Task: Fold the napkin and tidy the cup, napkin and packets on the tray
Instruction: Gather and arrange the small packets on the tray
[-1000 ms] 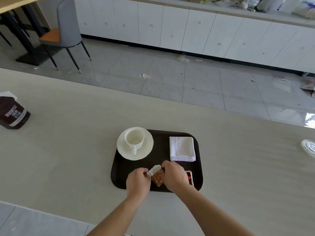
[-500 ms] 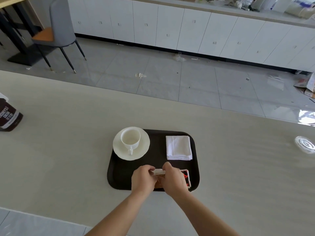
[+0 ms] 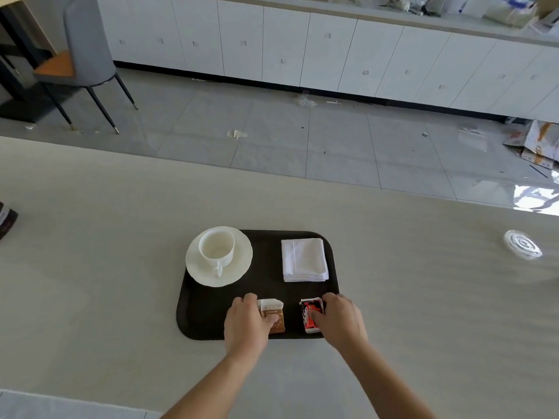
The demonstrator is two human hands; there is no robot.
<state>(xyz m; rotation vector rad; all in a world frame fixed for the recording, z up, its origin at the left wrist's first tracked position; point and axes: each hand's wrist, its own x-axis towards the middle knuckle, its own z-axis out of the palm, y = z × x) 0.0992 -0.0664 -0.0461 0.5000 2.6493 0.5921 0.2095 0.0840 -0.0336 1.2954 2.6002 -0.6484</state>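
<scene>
A dark tray (image 3: 208, 316) lies on the pale counter. At its back left a white cup (image 3: 216, 247) stands on a white saucer (image 3: 242, 267). A folded white napkin (image 3: 304, 260) lies at the back right. Along the front edge, my left hand (image 3: 246, 323) holds a brown-and-white packet (image 3: 273, 309) between thumb and fingers. My right hand (image 3: 340, 320) holds a red-and-black packet (image 3: 310, 313) in the same way. Both packets lie flat on the tray, a small gap between them.
A clear plastic lid (image 3: 522, 244) lies on the counter at the far right. A dark brown pouch (image 3: 6, 219) shows at the left edge. Beyond the counter are a tiled floor with litter, white cabinets and a grey chair (image 3: 81, 55).
My hands, close together over the packets before, have moved apart. The brown packet now lies to the left and the red one to the right, side by side.
</scene>
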